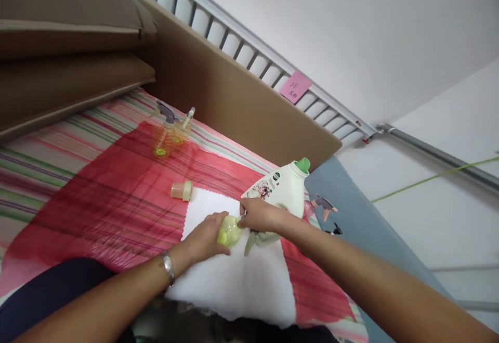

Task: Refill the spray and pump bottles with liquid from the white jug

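Observation:
On a white cloth [234, 286] with a scalloped edge, my left hand [206, 234] is wrapped round a small see-through yellow-green spray bottle [229, 231]. The bottle lies tilted, its neck toward the right. My right hand [259, 214] is closed at the neck end on a grey-green trigger spray head [251, 243], partly hidden by the fingers. Whether the head is joined to the bottle I cannot tell. Just behind my right hand stands a large white detergent bottle [286, 184] with a green spout [303, 165]. A small clear measuring cup [181, 190] with a pale green rim lies at the cloth's upper left corner.
A sheer red cloth [117, 197] covers part of the striped bedding [42, 176]. Two clear spray bottles [171, 132] stand farther back. At right is another grey-and-pink spray head [325, 207]. A brown board [234, 99] and folded brown panels [70, 47] border the bed.

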`<state>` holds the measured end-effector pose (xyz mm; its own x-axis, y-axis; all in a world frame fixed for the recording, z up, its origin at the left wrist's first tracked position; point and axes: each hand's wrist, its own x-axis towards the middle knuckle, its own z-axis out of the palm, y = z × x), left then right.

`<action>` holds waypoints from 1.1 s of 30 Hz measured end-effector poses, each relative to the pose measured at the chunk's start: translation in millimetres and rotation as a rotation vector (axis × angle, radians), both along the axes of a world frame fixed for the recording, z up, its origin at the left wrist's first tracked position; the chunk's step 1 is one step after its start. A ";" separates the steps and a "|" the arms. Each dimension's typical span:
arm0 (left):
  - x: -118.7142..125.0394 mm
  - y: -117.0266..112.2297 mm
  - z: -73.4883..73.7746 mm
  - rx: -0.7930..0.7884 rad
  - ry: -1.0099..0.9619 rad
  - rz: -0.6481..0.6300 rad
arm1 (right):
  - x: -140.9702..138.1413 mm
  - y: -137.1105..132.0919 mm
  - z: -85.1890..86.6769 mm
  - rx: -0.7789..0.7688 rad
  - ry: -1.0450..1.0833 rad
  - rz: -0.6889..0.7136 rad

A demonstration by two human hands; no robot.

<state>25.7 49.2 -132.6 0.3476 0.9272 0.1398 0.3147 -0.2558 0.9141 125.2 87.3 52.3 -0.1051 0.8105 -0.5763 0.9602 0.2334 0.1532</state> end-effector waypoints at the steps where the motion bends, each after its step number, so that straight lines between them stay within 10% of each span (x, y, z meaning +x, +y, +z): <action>1: 0.3 -0.3 -0.2 -0.003 0.002 0.005 | -0.6 0.3 -0.6 0.000 0.002 -0.008; 11: 9.6 -5.6 30.5 0.291 -0.153 0.159 | -1.5 2.6 -6.5 -0.055 0.095 -0.173; 25: 21.6 0.9 35.3 0.254 -0.191 0.310 | 17.7 5.5 -0.1 -0.059 0.611 -0.271; 33: 16.5 2.0 31.2 0.157 -0.174 0.207 | 70.4 -30.2 -69.3 0.221 1.279 -0.442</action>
<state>42.2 51.3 -101.4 0.1117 0.9382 0.3275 0.2174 -0.3446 0.9132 195.6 57.1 -17.0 -0.1721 0.9766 -0.1288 0.4460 -0.0393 -0.8942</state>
